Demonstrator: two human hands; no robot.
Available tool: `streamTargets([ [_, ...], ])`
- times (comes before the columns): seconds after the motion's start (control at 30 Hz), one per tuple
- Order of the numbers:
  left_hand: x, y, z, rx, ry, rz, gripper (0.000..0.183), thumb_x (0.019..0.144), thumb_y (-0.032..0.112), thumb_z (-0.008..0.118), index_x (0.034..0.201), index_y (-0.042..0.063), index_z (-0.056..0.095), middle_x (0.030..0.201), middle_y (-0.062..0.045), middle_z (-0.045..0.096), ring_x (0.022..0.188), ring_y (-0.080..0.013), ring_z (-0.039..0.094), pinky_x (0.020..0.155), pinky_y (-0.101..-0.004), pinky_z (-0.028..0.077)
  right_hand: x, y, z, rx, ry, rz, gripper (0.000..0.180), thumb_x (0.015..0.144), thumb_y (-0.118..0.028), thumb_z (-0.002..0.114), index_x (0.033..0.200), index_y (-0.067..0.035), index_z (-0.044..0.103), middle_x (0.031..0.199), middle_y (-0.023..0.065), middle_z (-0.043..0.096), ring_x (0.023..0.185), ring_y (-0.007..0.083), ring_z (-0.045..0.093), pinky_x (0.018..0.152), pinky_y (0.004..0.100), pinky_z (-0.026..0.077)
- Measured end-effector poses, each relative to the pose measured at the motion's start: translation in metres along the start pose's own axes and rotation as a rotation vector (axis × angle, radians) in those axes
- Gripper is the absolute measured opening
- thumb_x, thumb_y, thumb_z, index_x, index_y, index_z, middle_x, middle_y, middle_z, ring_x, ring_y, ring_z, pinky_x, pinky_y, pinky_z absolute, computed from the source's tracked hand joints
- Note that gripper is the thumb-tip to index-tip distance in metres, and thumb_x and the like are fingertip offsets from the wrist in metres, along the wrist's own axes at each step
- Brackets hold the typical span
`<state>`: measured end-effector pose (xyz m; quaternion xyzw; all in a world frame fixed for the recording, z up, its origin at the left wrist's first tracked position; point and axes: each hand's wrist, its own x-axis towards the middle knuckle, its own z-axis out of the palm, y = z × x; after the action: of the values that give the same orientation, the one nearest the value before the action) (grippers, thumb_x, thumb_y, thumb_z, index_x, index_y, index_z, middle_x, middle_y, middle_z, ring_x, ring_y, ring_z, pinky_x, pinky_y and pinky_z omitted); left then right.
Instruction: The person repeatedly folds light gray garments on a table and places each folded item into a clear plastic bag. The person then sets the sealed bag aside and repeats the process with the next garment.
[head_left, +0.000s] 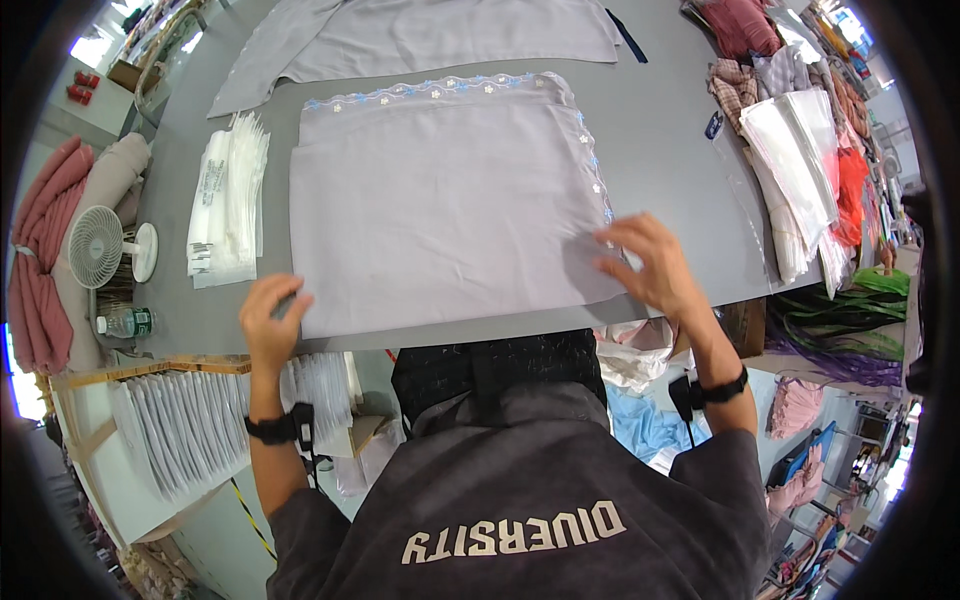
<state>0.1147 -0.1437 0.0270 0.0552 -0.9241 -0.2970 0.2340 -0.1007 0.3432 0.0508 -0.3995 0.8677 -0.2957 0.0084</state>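
Observation:
A light grey cloth (442, 202), folded into a wide rectangle, lies flat before me on the grey table (660, 150). Scalloped embroidery with blue and white flowers runs along its far and right edges. At its near left corner is my left hand (271, 319), fingers bent and apart, holding nothing. My right hand (649, 262) hovers by the near right edge with thumb and fingers spread; it is slightly blurred, and whether a fingertip touches the cloth I cannot tell. Beyond lies another grey garment (450, 34) with a dark blue strap (628, 36) at its right.
Plastic bags (225, 202) are stacked left of the cloth. A small white fan (97, 246) and a plastic bottle (126, 322) stand at the left edge. More clear bags (795, 165) and heaped fabrics (739, 30) lie on the right. Below the table, a shelf holds white packets (184, 427).

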Motion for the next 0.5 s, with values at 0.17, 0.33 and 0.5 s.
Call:
streamTargets([
  [0.17,-0.051,0.008,-0.008,0.088,-0.101,0.09,0.03,0.077,0.005,0.086,0.105,0.001,0.078,0.117,-0.012,0.076,0.105,-0.0292,0.067,0.093,-0.0382,0.054,-0.04,-0.007,0.015,-0.01,0.026,0.018,0.033,0.076,-0.013,0.087,0.107,-0.009,0.078,0.106,0.0065,0.068,0.101,0.0294,0.062,0.089,0.0399,0.052],
  [0.33,-0.077,0.017,-0.029,0.008,-0.017,0.031,0.023,0.073,0.001,0.085,0.095,0.004,0.078,0.105,-0.009,0.076,0.101,-0.0299,0.067,0.086,-0.0384,0.054,-0.041,-0.004,0.019,0.035,0.13,-0.061,0.024,0.077,-0.004,0.085,0.099,-0.01,0.079,0.111,0.0046,0.07,0.104,0.0284,0.063,0.089,0.0389,0.052],
  [0.5,-0.106,0.021,-0.067,-0.512,-0.134,-0.148,0.01,0.08,0.005,0.083,0.084,0.002,0.074,0.097,-0.01,0.075,0.093,-0.0291,0.066,0.086,-0.0411,0.052,-0.036,-0.008,0.006,0.738,0.064,0.214,0.016,0.091,-0.009,0.078,0.107,-0.005,0.076,0.104,0.0067,0.074,0.099,0.019,0.065,0.089,0.034,0.051],
])
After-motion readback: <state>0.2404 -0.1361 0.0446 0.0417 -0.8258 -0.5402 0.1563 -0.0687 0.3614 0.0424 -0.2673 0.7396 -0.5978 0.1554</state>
